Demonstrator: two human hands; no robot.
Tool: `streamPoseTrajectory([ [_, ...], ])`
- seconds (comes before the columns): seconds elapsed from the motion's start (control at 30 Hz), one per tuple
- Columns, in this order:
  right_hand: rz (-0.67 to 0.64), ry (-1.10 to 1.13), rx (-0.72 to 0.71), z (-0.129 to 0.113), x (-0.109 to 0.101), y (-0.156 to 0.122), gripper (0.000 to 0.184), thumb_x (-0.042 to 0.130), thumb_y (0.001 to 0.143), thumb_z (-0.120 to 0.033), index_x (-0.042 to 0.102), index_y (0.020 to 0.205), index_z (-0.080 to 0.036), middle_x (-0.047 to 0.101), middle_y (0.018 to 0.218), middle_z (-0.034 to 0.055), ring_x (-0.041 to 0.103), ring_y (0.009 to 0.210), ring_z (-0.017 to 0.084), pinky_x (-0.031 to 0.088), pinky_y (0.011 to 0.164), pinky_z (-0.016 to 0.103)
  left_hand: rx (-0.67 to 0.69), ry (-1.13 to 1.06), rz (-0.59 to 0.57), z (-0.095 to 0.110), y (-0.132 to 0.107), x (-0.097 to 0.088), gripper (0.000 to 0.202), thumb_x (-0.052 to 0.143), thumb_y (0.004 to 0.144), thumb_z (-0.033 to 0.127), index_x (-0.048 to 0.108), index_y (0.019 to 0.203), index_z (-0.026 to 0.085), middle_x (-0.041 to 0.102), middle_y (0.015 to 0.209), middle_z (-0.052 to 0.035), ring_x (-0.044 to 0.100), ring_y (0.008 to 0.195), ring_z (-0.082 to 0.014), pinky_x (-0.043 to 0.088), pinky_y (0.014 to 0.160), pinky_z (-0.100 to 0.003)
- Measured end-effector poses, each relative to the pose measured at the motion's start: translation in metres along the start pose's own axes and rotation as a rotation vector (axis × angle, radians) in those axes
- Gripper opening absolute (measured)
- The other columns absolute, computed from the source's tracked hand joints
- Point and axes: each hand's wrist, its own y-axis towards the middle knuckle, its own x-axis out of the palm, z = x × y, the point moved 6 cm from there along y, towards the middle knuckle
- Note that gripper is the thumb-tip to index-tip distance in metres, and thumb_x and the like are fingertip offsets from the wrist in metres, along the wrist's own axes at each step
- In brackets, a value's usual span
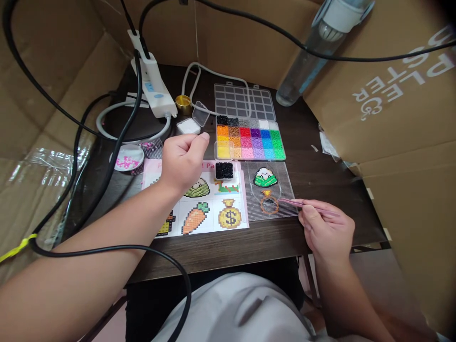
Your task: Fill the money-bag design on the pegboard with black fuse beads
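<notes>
My right hand pinches pink tweezers, whose tip reaches an orange bead ring on the clear pegboard. A green and white bead figure sits above that ring on the same board. My left hand hovers curled over the pattern sheet, thumb and fingers pressed together, and I cannot make out anything in them. A small black tray of dark beads lies just right of it. The open bead box with many coloured compartments stands behind.
A white power strip and several black cables cross the table's left side. A water bottle leans at the back right. Cardboard walls surround the small dark table. A round dish with pink beads sits left.
</notes>
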Motion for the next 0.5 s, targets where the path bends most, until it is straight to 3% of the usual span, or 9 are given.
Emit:
streamPoseTrajectory([
  [0.33,-0.007,0.034,0.002,0.0014,0.0020,0.0029,0.010,0.078,0.077,-0.023,0.075,0.084,-0.017,0.078,0.080,0.0107,0.051,0.044,0.009,0.035,0.040,0.024,-0.002,-0.004,0.000,0.0022,-0.0010,-0.0001,0.051,0.058,0.084,0.032,0.028,0.044,0.019,0.026,0.045,0.0025,0.024,0.045,-0.0097,0.020,0.044,-0.032],
  [0.5,-0.012,0.111,0.006,-0.0011,0.0056,0.0077,0.010,0.078,0.076,-0.022,0.074,0.083,-0.016,0.077,0.076,0.0100,0.046,0.041,0.007,0.030,0.039,0.023,0.036,0.069,0.007,0.0052,-0.0020,0.0003,0.053,0.067,0.072,0.023,0.019,0.050,0.019,0.022,0.049,0.0043,0.021,0.049,-0.0091,0.019,0.048,-0.030],
])
